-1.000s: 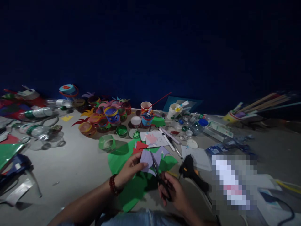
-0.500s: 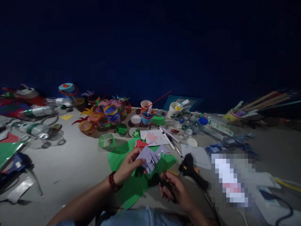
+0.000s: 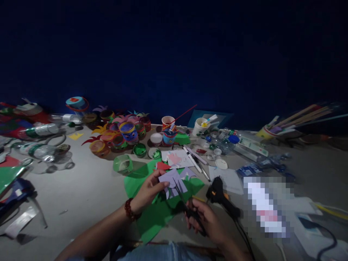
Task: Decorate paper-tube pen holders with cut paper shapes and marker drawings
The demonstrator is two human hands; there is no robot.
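Note:
My left hand (image 3: pixel 150 192), with a beaded bracelet at the wrist, pinches a piece of purple paper (image 3: pixel 172 181) by its left side. My right hand (image 3: pixel 202 217) is closed around the black handles of scissors (image 3: pixel 193 216). The scissor blades point up and left and lie against the purple paper's lower part, over its cut strips. Beneath both is a large green sheet (image 3: pixel 154 221). Another purple piece (image 3: pixel 188 174) lies just behind the held one, and a red scrap (image 3: pixel 163 166) is behind my left fingertips.
A black glue gun (image 3: pixel 221 195) lies right of my right hand, its cord running toward me. Painted cups (image 3: pixel 128 132), an open green paint pot (image 3: pixel 140 149) and white markers (image 3: pixel 192 159) stand or lie behind. Plastic bottles (image 3: pixel 40 150) are at the left.
The purple paper has turned in my left hand and now faces the camera flatter. The scissors have shifted slightly against it. The whole view has moved a little.

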